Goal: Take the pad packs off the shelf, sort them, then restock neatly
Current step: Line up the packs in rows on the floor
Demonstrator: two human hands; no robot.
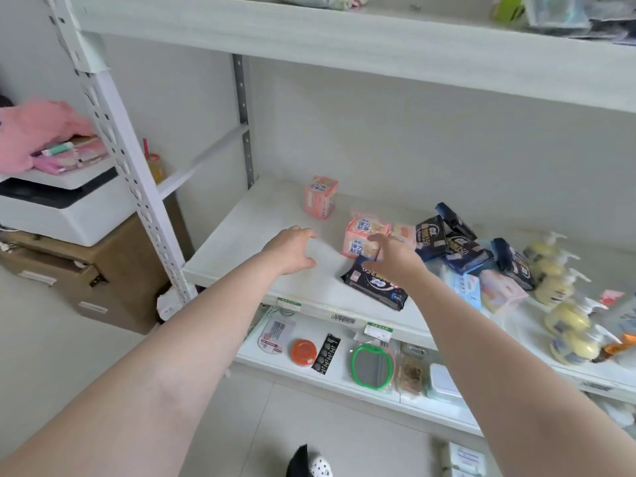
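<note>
Pad packs lie scattered on the white middle shelf (241,235). A pink pack (320,197) stands alone at the back. Another pink pack (361,237) sits mid-shelf, a flat dark pack (378,287) lies near the front edge, and several dark blue packs (454,242) are piled to the right with a light blue pack (464,287) and a pale pink pack (502,290). My left hand (292,249) hovers open over bare shelf. My right hand (392,256) is open, fingers spread, just above the flat dark pack and in front of the mid-shelf pink pack.
Yellow pump bottles (557,297) crowd the shelf's right end. The lower shelf (275,364) holds a green-rimmed mirror (371,366), an orange tin and small items. A slotted upright post (134,187) stands left, with a printer (62,208) on cardboard boxes beyond it.
</note>
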